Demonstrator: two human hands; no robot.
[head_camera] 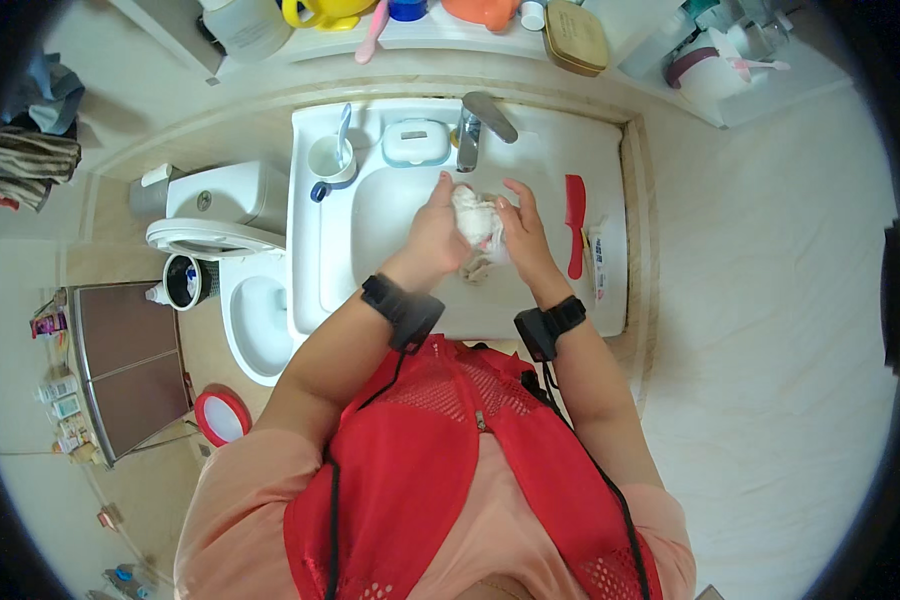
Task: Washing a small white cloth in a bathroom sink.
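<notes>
Bunched between my hands over the washbasin point(390, 202) is a wet-looking white cloth point(477, 213) with a small pinkish patch. My left hand point(436, 234) presses against its left side, thumb pointing up toward the tap. On the other side, my right hand point(523, 234) grips it with bent fingers. A greyish-beige part point(477, 271) hangs below the bundle; whether it is the same cloth I cannot tell. The chrome tap point(468, 139) stands just beyond my hands, its lever swung to the right. Both wrists carry black strapped devices.
Right of the basin lie a red comb point(574, 217) and a toothpaste tube point(598, 262). At the back left are a cup point(331, 159) with a toothbrush and a soap box point(416, 143). A shelf point(420, 41) runs above; a toilet point(259, 322) stands at left.
</notes>
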